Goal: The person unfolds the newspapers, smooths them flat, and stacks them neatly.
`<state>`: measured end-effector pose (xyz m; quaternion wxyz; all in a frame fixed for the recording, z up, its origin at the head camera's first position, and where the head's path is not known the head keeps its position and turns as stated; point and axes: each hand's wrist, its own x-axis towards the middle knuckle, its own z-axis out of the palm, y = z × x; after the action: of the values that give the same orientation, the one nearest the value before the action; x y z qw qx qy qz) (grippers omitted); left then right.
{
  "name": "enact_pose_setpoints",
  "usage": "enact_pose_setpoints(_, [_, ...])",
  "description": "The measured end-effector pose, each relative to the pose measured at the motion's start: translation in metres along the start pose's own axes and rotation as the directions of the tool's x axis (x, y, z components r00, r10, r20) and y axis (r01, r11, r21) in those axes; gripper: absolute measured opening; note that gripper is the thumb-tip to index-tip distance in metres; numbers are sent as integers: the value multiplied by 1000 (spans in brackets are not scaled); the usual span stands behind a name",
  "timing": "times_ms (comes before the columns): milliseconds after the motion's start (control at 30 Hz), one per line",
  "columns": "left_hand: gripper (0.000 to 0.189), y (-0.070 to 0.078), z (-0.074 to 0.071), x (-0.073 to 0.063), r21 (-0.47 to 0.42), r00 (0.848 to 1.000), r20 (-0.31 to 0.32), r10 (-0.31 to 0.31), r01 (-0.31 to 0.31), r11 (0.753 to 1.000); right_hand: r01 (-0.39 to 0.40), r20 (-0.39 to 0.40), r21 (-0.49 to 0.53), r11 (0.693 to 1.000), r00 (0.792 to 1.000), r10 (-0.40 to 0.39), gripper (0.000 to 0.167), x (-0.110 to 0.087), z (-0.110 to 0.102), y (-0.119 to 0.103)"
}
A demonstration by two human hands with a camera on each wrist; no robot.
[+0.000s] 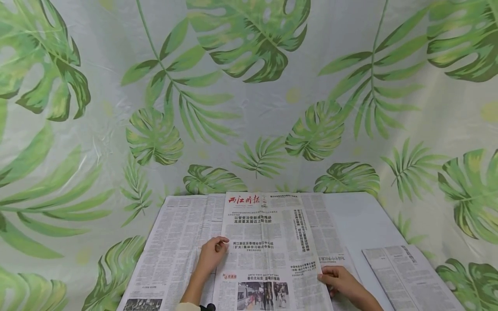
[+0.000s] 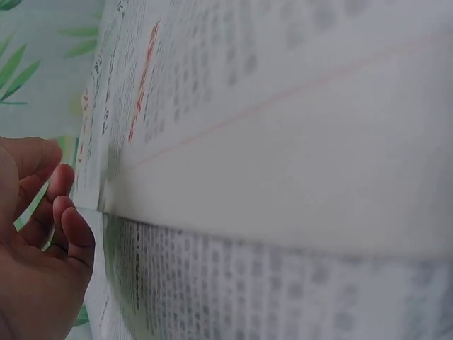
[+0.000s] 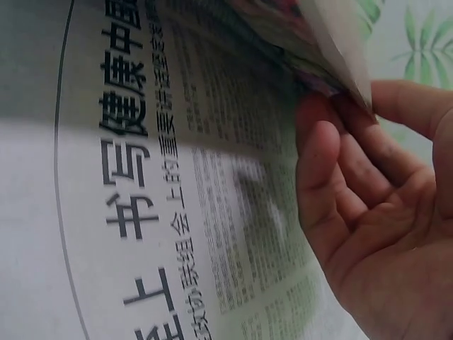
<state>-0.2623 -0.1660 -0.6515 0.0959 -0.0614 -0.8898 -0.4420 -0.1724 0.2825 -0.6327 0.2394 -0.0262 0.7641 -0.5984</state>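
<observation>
A folded newspaper (image 1: 250, 233) with a red masthead lies on top of a wider spread of newspaper sheets (image 1: 171, 246). At its right edge my right hand (image 1: 346, 283) pinches the sheet between thumb and fingers. Up close in the right wrist view, that edge (image 3: 340, 49) is lifted, and a lower page with large black characters (image 3: 127, 156) shows beneath. My left hand (image 1: 212, 257) is by the folded newspaper's left edge, its fingers loosely bent. In the left wrist view the left fingers (image 2: 78, 227) appear beside the paper's edge, with no paper visible between them.
Another folded newspaper (image 1: 408, 276) lies at the right on the white table (image 1: 362, 220). A curtain with green leaf prints (image 1: 256, 108) hangs behind the table and along its sides. A small black object (image 1: 210, 307) shows by the left sleeve.
</observation>
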Motion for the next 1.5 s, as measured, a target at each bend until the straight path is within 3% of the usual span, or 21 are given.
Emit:
enact_pose_setpoints(200, [14,4,6,-6,-38,1000,12,1,0,999,11,-31,34,999,999,-10,40,1,3,0])
enact_pose_setpoints(467, [15,14,16,-14,-78,997,54,53,-49,996,15,-104,40,999,995,-10,39,1,11,-2])
enact_pose_setpoints(733, [16,25,27,-19,-121,990,139,31,-14,993,35,-152,25,999,988,-31,40,6,15,0])
enact_pose_setpoints(867, [18,33,33,-22,-164,985,167,49,-21,986,46,-192,-7,999,980,-46,37,7,19,0])
enact_pose_setpoints(1100, [19,47,44,-27,-194,975,215,56,-14,981,24,-300,-33,999,953,-33,39,9,28,-2])
enact_pose_setpoints(1367, [20,59,57,-27,-212,966,249,65,-11,977,-24,-467,-101,995,884,-26,28,13,39,-10])
enact_pose_setpoints(1500, [19,65,63,-29,-233,966,243,94,-36,972,-31,-495,-101,994,869,-24,24,15,42,-14])
